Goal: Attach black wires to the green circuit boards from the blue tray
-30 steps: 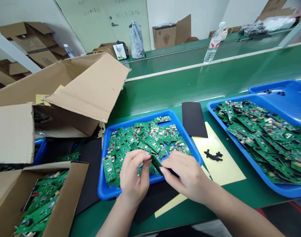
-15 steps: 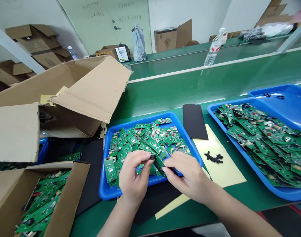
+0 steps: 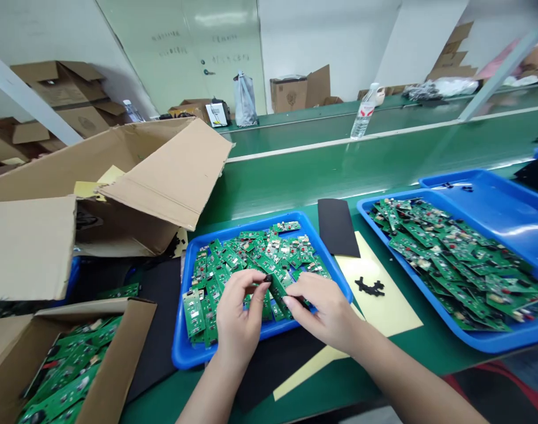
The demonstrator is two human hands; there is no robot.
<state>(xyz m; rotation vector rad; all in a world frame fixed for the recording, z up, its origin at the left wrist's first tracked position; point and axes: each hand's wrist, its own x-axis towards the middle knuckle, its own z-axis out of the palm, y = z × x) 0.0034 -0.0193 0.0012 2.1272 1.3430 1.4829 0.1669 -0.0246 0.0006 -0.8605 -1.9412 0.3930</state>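
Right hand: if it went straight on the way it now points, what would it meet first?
The right hand points left, and the first thing in line is the green circuit board at its fingertips; depth makes it hard to tell whether they already touch.

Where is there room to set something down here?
The green bench behind the middle tray, up to the box flap, is bare. So is most of the far blue tray. The middle tray, full of boards, is crowded.

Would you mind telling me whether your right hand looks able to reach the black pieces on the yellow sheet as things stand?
Probably yes: your right hand is over the blue tray, and the black pieces lie just past its rim on the yellow sheet, with nothing else between.
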